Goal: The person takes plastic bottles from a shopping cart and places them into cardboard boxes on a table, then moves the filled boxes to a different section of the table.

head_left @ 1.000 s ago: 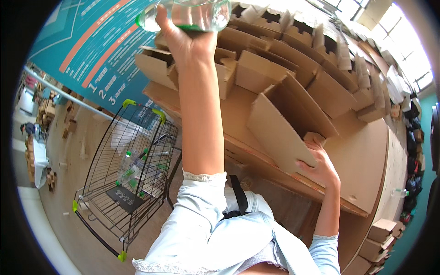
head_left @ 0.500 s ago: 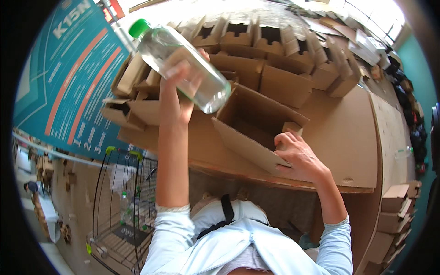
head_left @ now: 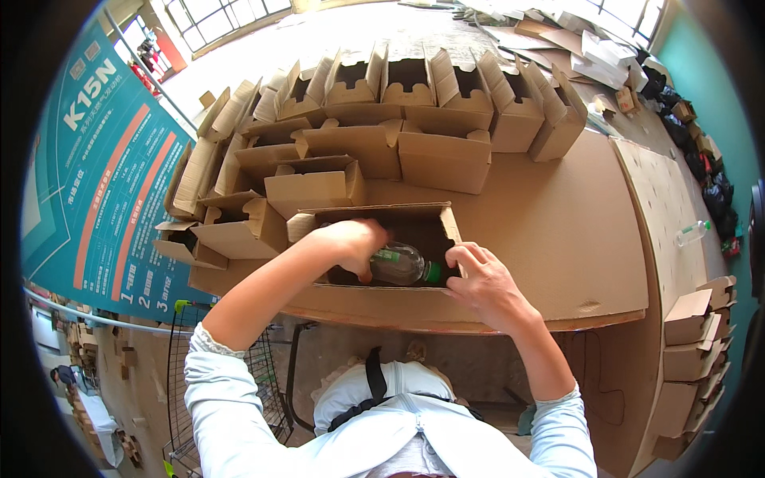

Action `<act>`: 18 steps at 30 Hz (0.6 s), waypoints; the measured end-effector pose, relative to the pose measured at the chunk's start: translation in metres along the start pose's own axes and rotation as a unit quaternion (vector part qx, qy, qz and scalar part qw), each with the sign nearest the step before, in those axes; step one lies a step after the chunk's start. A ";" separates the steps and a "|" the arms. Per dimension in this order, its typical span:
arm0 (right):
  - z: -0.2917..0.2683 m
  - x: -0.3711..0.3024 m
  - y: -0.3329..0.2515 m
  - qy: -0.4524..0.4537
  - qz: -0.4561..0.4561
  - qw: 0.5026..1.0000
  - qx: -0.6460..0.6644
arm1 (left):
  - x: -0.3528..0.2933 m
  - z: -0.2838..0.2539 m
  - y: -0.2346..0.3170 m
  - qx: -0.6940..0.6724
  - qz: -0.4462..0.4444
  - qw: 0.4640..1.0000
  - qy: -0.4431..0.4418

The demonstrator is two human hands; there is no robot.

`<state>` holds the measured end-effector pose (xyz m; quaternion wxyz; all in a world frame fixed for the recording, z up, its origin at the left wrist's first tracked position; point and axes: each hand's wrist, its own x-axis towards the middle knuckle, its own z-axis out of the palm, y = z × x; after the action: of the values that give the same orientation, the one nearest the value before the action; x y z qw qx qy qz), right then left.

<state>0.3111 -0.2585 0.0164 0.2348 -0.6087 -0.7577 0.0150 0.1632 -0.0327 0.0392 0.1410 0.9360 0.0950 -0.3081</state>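
An open-topped cardboard box (head_left: 452, 223) stands at the table's front edge. Inside it lies a clear plastic bottle (head_left: 401, 267) with a green cap and a green label, its cap pointing right. My left hand (head_left: 358, 245) reaches in over the box and is closed round the bottle's left part; its fingers are partly blurred, and the bottle's base is hidden. At the box's right end my right hand (head_left: 486, 279) grips the cardboard edge beside the cap, fingers bent over it.
Behind the box, several open cardboard boxes (head_left: 446, 159) stand in rows on the cardboard-topped table (head_left: 558, 231). A wire cart (head_left: 263, 382) is below left, next to a teal banner (head_left: 103, 183). More boxes (head_left: 685, 362) are stacked at the right; another bottle (head_left: 692, 233) lies there.
My left hand has brought the bottle down from above the table into the box. The box now sits squarer to me, my right hand still at its right end.
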 end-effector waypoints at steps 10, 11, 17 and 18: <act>0.007 0.002 0.009 0.035 0.030 0.998 0.038 | 0.099 0.028 -0.009 0.097 0.042 0.973 -0.207; 0.009 0.002 0.013 0.062 0.032 0.996 0.051 | 0.100 0.033 -0.014 0.090 0.053 0.975 -0.197; 0.014 0.011 0.007 0.030 0.086 0.993 0.080 | 0.062 0.051 -0.040 -0.095 0.090 0.991 -0.018; 0.018 0.013 0.004 0.033 0.092 0.992 0.080 | 0.041 0.046 -0.038 -0.154 0.096 0.983 0.038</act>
<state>0.3060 -0.2411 0.0033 0.3055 -0.6551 -0.6867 0.0769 0.1602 -0.0076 -0.0292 0.3091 0.9188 0.0559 -0.2390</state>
